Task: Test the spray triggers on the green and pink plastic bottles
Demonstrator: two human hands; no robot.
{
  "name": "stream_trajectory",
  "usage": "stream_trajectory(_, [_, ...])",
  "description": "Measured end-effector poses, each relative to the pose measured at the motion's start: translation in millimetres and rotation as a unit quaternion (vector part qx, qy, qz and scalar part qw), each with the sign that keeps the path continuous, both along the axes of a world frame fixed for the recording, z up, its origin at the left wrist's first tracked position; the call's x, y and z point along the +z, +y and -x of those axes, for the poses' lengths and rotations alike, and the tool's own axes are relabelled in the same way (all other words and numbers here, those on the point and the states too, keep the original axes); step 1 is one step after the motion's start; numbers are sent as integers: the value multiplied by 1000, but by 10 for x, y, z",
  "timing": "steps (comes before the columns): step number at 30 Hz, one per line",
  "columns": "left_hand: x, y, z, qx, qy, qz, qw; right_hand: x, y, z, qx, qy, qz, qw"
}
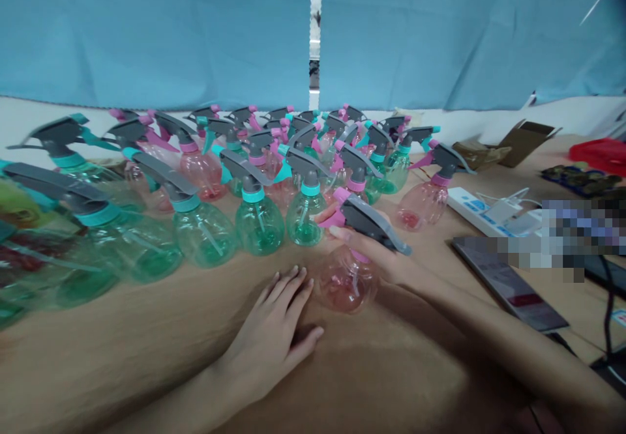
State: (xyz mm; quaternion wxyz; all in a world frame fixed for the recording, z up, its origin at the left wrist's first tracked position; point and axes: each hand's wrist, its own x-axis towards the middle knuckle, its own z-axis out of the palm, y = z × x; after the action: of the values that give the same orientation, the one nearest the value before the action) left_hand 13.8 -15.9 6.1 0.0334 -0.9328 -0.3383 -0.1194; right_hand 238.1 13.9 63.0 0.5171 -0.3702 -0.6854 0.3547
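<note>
My right hand (364,242) is closed around the neck of a pink spray bottle (345,284), just under its grey and pink trigger head. The clear pink body looks upright at the table's level; whether its base touches the wood I cannot tell. To its left, my left hand (278,330) lies flat on the table with fingers stretched out, holding nothing. Behind both hands stand a green spray bottle (307,216) and another green spray bottle (259,222), both with turquoise collars. A second pink spray bottle (425,202) stands apart on the right.
Several more green and pink spray bottles crowd the back and left of the wooden table (186,330). On the right lie a white power strip (476,209), a dark phone (508,284), cables and an open cardboard box (525,141). A blue curtain (161,36) hangs behind.
</note>
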Motion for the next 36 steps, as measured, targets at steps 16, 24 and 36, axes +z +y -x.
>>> stream_trajectory(16, [-12,-3,8,-3,-3,-13,1000,19,7,-13,-4,-25,-4,1000])
stream_trajectory(24, [2,-9,2,0,4,-4,1000,367,-134,69,-85,-112,-52,989])
stream_trajectory(36, [-7,3,0,1,-10,14,1000,48,-26,-32,-81,-44,-47,995])
